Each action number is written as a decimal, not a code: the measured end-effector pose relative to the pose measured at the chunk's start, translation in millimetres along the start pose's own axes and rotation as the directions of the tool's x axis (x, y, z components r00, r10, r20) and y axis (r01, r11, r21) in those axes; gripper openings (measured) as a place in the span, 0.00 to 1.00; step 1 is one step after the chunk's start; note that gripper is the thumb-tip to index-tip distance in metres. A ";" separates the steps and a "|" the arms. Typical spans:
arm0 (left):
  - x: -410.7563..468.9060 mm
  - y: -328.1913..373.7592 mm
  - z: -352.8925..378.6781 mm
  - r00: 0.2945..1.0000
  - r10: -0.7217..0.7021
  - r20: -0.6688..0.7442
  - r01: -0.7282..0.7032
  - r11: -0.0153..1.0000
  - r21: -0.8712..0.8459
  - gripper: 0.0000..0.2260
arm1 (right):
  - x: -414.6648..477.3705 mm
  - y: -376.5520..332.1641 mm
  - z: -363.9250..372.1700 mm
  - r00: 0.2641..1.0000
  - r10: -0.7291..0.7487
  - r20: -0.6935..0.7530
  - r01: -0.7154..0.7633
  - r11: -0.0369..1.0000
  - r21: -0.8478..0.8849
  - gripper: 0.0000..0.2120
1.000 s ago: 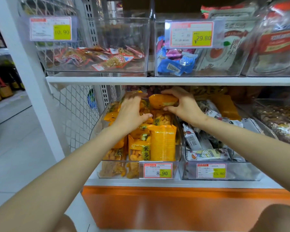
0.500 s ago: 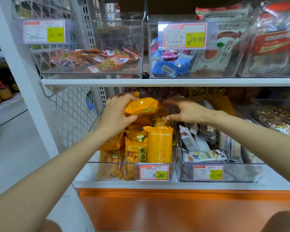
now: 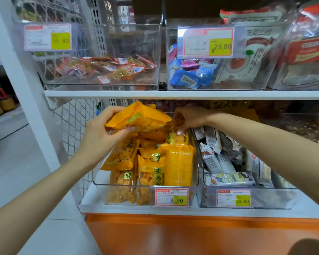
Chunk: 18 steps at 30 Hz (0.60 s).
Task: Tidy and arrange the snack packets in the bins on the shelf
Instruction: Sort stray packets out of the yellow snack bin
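Observation:
A clear bin [image 3: 98, 182] on the lower shelf holds several orange snack packets, most standing upright. My left hand [image 3: 101, 133] grips one orange packet [image 3: 138, 116] lifted above the bin's left side, lying roughly flat. My right hand [image 3: 190, 117] reaches into the back of the same bin, its fingers pinching the top of another orange packet [image 3: 177, 138] there.
To the right stands a clear bin [image 3: 265, 197] of white wrapped bars. The shelf above [image 3: 173, 94] carries clear bins with red-and-yellow packets [image 3: 107, 68] and blue packets [image 3: 190, 76]. A white upright post [image 3: 26, 89] and wire mesh [image 3: 75, 122] stand at the left.
My left hand has lifted an orange packet up and left out of the stack. My right hand let go of it and moved onto a packet at the bin's back.

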<state>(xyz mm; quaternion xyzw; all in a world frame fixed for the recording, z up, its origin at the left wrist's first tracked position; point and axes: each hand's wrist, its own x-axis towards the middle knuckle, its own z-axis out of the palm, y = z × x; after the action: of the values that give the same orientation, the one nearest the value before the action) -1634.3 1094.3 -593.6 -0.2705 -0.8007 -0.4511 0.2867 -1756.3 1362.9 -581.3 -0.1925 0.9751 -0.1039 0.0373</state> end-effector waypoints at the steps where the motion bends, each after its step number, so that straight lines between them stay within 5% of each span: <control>1: 0.3 -0.5 -3.0 1.000 -0.009 -0.016 0.009 1.000 -0.009 0.15 | 4.4 2.5 -0.5 0.999 0.000 -0.037 0.000 1.000 0.002 0.31; 12: -4.2 -14.3 -16.7 0.992 -0.093 -0.085 0.088 0.994 -0.062 0.12 | 34.2 14.2 5.8 0.980 -0.020 -0.196 0.000 0.995 -0.102 0.22; 14: -3.8 -15.0 -17.3 0.991 -0.092 -0.092 0.087 0.994 -0.063 0.12 | 32.2 10.1 0.8 0.999 -0.021 -0.045 0.014 0.988 -0.155 0.34; 16: -3.4 -15.3 -17.7 0.991 -0.088 -0.098 0.083 0.995 -0.053 0.13 | 27.5 6.3 -1.9 0.982 0.062 0.179 -0.018 0.971 -0.240 0.57; 18: -2.9 -14.4 -17.3 0.991 -0.087 -0.100 0.084 0.996 -0.037 0.13 | 27.7 6.3 4.3 0.961 0.118 0.252 -0.010 0.920 -0.391 0.68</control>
<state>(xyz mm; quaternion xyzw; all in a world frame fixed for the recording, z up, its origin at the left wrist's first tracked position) -1638.5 1072.2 -596.4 -0.2174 -0.7883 -0.4893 0.3030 -1783.7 1357.2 -587.8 -0.1762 0.9679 0.1185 0.1347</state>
